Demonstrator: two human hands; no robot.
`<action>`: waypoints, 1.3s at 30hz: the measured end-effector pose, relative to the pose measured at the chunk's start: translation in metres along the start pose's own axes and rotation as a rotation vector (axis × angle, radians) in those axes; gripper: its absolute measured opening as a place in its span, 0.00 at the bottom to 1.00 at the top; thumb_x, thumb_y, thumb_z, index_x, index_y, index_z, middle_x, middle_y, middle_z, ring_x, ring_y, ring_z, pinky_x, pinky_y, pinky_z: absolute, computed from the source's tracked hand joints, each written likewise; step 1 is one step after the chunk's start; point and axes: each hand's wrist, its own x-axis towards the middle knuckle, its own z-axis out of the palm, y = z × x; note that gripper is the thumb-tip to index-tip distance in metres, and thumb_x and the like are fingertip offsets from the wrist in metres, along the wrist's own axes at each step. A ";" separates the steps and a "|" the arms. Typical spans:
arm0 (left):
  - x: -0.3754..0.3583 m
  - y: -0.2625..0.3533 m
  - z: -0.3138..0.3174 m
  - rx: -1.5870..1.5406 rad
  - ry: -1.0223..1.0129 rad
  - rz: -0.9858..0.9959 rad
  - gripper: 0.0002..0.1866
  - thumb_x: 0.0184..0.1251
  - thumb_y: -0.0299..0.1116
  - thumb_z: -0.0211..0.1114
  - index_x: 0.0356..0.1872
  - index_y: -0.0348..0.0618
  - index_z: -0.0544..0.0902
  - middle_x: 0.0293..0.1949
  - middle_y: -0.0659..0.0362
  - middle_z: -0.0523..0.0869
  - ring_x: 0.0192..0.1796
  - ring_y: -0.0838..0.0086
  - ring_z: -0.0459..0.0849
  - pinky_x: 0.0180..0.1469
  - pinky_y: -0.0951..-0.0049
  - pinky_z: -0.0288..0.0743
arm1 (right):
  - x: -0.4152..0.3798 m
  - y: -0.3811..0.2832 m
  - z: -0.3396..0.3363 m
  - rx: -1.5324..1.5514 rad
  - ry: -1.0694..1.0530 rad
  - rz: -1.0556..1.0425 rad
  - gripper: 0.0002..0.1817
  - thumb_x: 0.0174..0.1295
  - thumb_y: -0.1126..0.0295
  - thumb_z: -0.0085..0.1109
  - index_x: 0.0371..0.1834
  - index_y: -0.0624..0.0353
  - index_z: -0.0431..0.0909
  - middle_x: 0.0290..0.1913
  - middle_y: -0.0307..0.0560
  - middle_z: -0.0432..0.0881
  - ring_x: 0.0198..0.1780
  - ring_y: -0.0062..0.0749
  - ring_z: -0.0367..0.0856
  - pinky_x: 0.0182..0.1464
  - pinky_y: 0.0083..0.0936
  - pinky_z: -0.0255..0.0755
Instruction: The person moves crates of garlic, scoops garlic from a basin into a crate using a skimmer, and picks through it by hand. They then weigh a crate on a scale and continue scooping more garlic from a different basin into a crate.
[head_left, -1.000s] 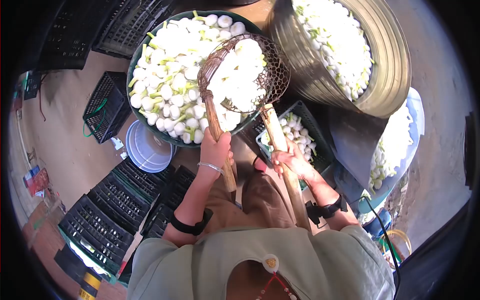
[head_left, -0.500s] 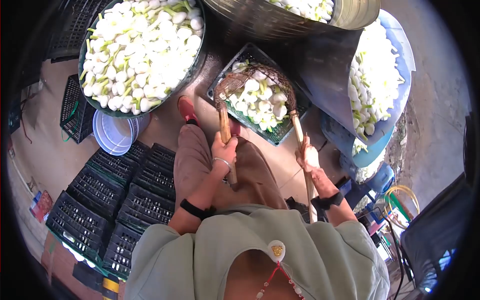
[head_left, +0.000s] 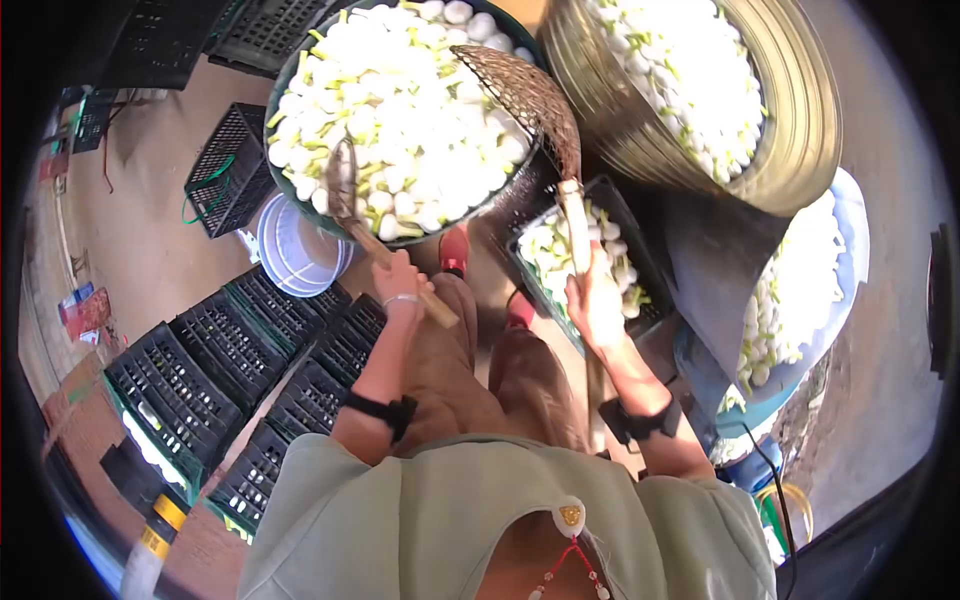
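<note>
My left hand (head_left: 402,283) is closed around the wooden handle of a skimmer (head_left: 342,182), whose narrow-looking head reaches over the big round tub (head_left: 272,110) at the top. White bulbs (head_left: 400,130) with short green stems heap up in that tub. In my right hand (head_left: 597,305) is the long wooden handle of a second, mesh skimmer (head_left: 535,100), its basket tilted above the tub's right side. Beneath my right hand sits a dark crate (head_left: 655,270) with more of the same bulbs inside.
A ribbed metal drum (head_left: 810,110) and a blue-lined container (head_left: 850,230), both with bulbs, stand at the right. Left are a white bucket (head_left: 300,250), a tipped black crate (head_left: 230,170) and several stacked black crates (head_left: 190,380). My red shoes (head_left: 454,247) are between tub and crate.
Both skimmers have moved from the crate up to the round tub and now stand apart. The view has shifted left, and bulbs still lie in the crate.
</note>
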 end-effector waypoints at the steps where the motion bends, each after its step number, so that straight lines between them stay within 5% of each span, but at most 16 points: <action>1: 0.015 -0.004 0.008 0.009 0.036 -0.035 0.12 0.59 0.33 0.56 0.41 0.48 0.63 0.20 0.60 0.69 0.14 0.76 0.67 0.13 0.74 0.66 | 0.027 -0.015 0.018 -0.081 -0.041 0.078 0.32 0.56 0.71 0.53 0.60 0.74 0.51 0.21 0.55 0.76 0.21 0.46 0.78 0.23 0.37 0.72; 3: 0.031 -0.017 0.028 0.182 0.033 -0.030 0.14 0.57 0.33 0.57 0.40 0.43 0.64 0.21 0.57 0.71 0.15 0.74 0.69 0.14 0.72 0.67 | 0.080 -0.035 0.057 -0.242 -0.216 0.269 0.28 0.56 0.69 0.52 0.57 0.72 0.54 0.23 0.53 0.78 0.25 0.42 0.80 0.27 0.36 0.74; 5: 0.081 -0.047 0.046 0.188 0.099 0.061 0.13 0.56 0.32 0.56 0.38 0.37 0.65 0.21 0.55 0.72 0.13 0.72 0.69 0.14 0.69 0.66 | 0.118 -0.032 0.115 -0.298 -0.216 0.292 0.27 0.52 0.74 0.53 0.54 0.75 0.56 0.25 0.60 0.78 0.27 0.49 0.80 0.30 0.40 0.76; 7: 0.104 -0.017 0.057 -0.066 -0.140 -0.287 0.13 0.56 0.33 0.56 0.37 0.36 0.66 0.19 0.56 0.70 0.13 0.71 0.68 0.14 0.67 0.65 | 0.162 -0.059 0.106 -0.110 -0.302 0.375 0.23 0.49 0.73 0.54 0.48 0.71 0.61 0.30 0.66 0.79 0.36 0.53 0.81 0.37 0.38 0.77; 13: 0.096 0.007 0.028 -0.273 -0.260 -0.571 0.11 0.58 0.39 0.57 0.30 0.46 0.66 0.16 0.62 0.66 0.13 0.76 0.65 0.15 0.74 0.62 | 0.163 -0.073 0.048 0.002 -0.461 0.384 0.26 0.49 0.74 0.53 0.51 0.72 0.58 0.33 0.69 0.78 0.40 0.60 0.79 0.43 0.42 0.73; 19: 0.156 0.023 0.044 -0.215 -0.516 -0.753 0.13 0.57 0.40 0.58 0.22 0.47 0.66 0.15 0.65 0.66 0.14 0.79 0.64 0.16 0.77 0.61 | 0.194 -0.054 0.100 0.248 -0.464 0.420 0.28 0.44 0.71 0.56 0.49 0.73 0.61 0.27 0.56 0.74 0.23 0.38 0.76 0.26 0.32 0.72; 21: 0.155 0.030 0.029 -0.174 -0.558 -0.724 0.16 0.58 0.41 0.57 0.17 0.47 0.66 0.13 0.65 0.65 0.13 0.78 0.64 0.16 0.77 0.61 | 0.181 -0.042 0.094 0.555 -0.530 0.499 0.28 0.47 0.72 0.56 0.53 0.70 0.61 0.23 0.43 0.72 0.16 0.26 0.71 0.16 0.23 0.67; 23: 0.149 0.044 0.005 -0.129 -0.647 -0.681 0.15 0.59 0.41 0.57 0.18 0.47 0.66 0.14 0.65 0.66 0.13 0.78 0.65 0.16 0.77 0.61 | 0.172 -0.079 0.061 0.442 -0.572 0.641 0.28 0.48 0.74 0.55 0.55 0.67 0.59 0.21 0.39 0.70 0.16 0.22 0.71 0.15 0.20 0.67; 24: 0.144 0.056 0.001 -0.062 -0.561 -0.739 0.12 0.58 0.39 0.58 0.22 0.46 0.68 0.15 0.64 0.68 0.14 0.77 0.67 0.16 0.76 0.63 | 0.166 -0.083 0.055 0.463 -0.593 0.721 0.29 0.49 0.74 0.54 0.57 0.63 0.58 0.21 0.39 0.69 0.15 0.23 0.70 0.14 0.21 0.67; 27: 0.138 0.058 0.027 -0.031 -0.402 -0.500 0.09 0.58 0.35 0.58 0.27 0.42 0.68 0.16 0.61 0.68 0.13 0.75 0.68 0.14 0.72 0.64 | 0.152 -0.072 0.092 0.941 -0.581 0.842 0.21 0.51 0.78 0.53 0.49 0.60 0.60 0.20 0.39 0.69 0.14 0.25 0.69 0.13 0.23 0.65; 31: 0.138 0.072 0.048 -0.006 -0.405 -0.414 0.08 0.58 0.32 0.57 0.30 0.43 0.67 0.17 0.60 0.69 0.13 0.74 0.69 0.13 0.71 0.64 | 0.158 -0.072 0.098 1.253 -0.633 0.823 0.22 0.51 0.78 0.55 0.48 0.58 0.60 0.25 0.40 0.69 0.17 0.23 0.69 0.17 0.23 0.68; 39: 0.074 0.128 0.040 0.281 -0.447 -0.313 0.10 0.59 0.32 0.56 0.38 0.47 0.65 0.18 0.61 0.68 0.14 0.78 0.68 0.13 0.74 0.66 | 0.121 -0.097 0.039 1.366 -0.645 0.836 0.18 0.56 0.76 0.51 0.51 0.61 0.65 0.24 0.40 0.70 0.17 0.21 0.68 0.17 0.18 0.66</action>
